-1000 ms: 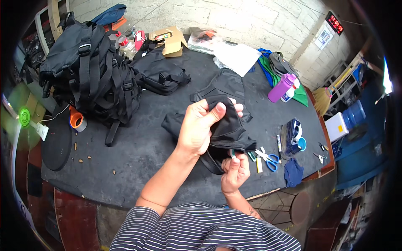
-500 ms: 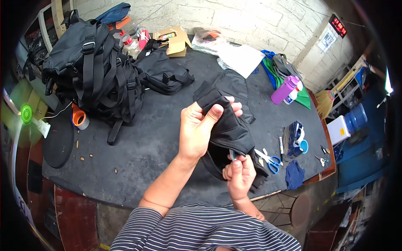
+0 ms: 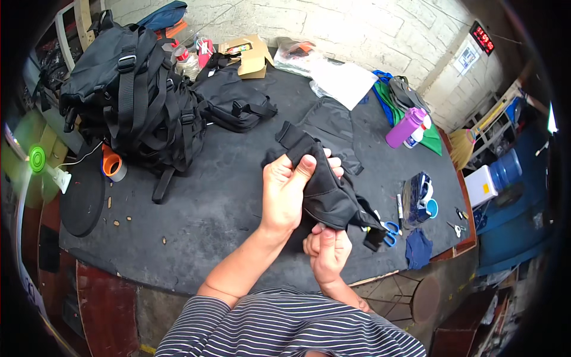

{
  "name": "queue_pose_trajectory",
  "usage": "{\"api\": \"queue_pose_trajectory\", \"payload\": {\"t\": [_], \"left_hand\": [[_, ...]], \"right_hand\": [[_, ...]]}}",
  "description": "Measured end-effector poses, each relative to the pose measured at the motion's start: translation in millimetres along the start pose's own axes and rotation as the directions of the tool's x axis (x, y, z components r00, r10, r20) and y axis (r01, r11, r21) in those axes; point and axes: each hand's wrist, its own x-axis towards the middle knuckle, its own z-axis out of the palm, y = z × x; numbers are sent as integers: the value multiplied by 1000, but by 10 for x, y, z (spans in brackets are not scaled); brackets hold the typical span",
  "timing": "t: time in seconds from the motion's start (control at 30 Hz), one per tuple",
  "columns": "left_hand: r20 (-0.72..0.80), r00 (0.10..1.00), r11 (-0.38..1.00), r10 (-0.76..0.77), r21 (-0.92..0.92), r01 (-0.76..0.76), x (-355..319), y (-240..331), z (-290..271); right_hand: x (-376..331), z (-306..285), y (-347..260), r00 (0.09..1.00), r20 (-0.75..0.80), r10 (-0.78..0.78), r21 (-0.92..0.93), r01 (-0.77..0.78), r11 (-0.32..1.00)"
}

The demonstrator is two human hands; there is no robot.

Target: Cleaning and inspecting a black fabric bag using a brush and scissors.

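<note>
Black fabric piece (image 3: 326, 199) held above worktop (image 3: 202, 232), clasped by left grip (image 3: 288, 185), thumb uppermost, most of it lying to that hand's right. Right grip (image 3: 327, 249), at its lower edge, pinches small pale item (image 3: 322, 226), mostly hidden.

Sewn fabric piece (image 3: 326, 202): plain black. Strapped backpack (image 3: 104, 74): black throughout. Shirt (image 3: 285, 321): dark ground, narrow white stripes. Bench (image 3: 202, 238): dark grey-black. Water bottle (image 3: 404, 130): purple. Scissors (image 3: 390, 240): blue handles. Cloth scrap (image 3: 419, 249): navy. Cardboard box (image 3: 256, 55): tan. Fan hub (image 3: 37, 159): bright green. Stool seat (image 3: 426, 297): brown. Block wall (image 3: 273, 21): off-white.
</note>
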Motion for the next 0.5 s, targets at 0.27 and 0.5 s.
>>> {"api": "queue_pose_trajectory", "payload": {"t": [0.27,0.5], "left_hand": [[19,998,995,-60,87,58,9,-123,-47],[131,981,982,-145,137,127,38,294,121]], "right_hand": [[117,-376,-156,834,330,443,619,-545,565],[38,-499,-162,844,268,-465,-824,451,342]]}}
